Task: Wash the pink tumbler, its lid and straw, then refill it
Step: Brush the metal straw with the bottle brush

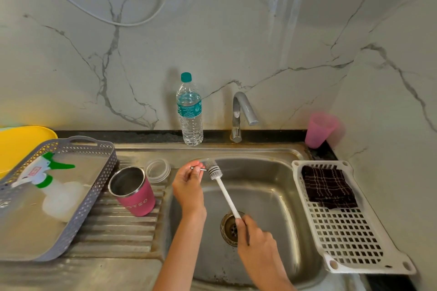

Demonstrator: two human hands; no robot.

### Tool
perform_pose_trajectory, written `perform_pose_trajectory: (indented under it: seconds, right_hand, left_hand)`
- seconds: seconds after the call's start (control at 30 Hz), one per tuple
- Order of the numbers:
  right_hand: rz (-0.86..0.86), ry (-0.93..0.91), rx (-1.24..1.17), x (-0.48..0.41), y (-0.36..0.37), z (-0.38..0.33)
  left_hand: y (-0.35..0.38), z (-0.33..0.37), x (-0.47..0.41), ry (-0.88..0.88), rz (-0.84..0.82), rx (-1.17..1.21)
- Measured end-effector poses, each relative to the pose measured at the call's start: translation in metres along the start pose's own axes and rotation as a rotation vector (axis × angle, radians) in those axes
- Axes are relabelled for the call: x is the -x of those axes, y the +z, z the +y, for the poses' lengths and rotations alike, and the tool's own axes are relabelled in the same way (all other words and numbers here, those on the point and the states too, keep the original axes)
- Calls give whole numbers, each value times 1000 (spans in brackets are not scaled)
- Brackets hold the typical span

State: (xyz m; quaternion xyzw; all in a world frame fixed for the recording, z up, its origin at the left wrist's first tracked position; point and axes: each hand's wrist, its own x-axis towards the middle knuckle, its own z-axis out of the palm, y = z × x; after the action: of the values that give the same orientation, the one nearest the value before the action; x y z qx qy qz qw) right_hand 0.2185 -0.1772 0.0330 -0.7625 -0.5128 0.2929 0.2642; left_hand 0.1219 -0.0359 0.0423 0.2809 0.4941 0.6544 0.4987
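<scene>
- Here, over the steel sink (272, 196), the left hand (188, 184) pinches a thin metal straw (197, 168) in its fingertips.
- The right hand (256, 236) is clenched round the smooth white handle of a bristly brush (224, 192); the brush head meets the straw's end, at twelve o'clock from the drain.
- The pink tumbler (138, 198), steel-lined, stands on the ribbed drainboard (123, 231) at nine o'clock, with its clear round lid (158, 170) just beside it.

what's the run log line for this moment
step: straw scrub | left hand: pinches straw | right hand: grips brush, bristles at straw end | tumbler: open on drainboard, lid beside it
</scene>
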Motion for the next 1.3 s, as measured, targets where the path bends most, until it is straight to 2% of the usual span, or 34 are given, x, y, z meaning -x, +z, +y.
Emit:
perform_pose_trajectory:
  seconds: [0.3, 0.47, 0.9, 1.13, 1.3]
  right_hand:
    - [-10, 146, -70, -31, -9, 14]
    - [9, 81, -4, -24, 2, 14]
    - [43, 135, -104, -31, 0, 5]
    - [91, -32, 0, -26, 7, -6]
    - [88, 69, 32, -32, 3, 5]
  left_hand:
    - [1, 4, 0, 18, -20, -23]
    - [2, 13, -14, 34, -5, 25]
    - [3, -1, -13, 33, -25, 24]
    - [1, -8, -8, 6, 1, 32]
    - [1, -4, -13, 58, 31, 0]
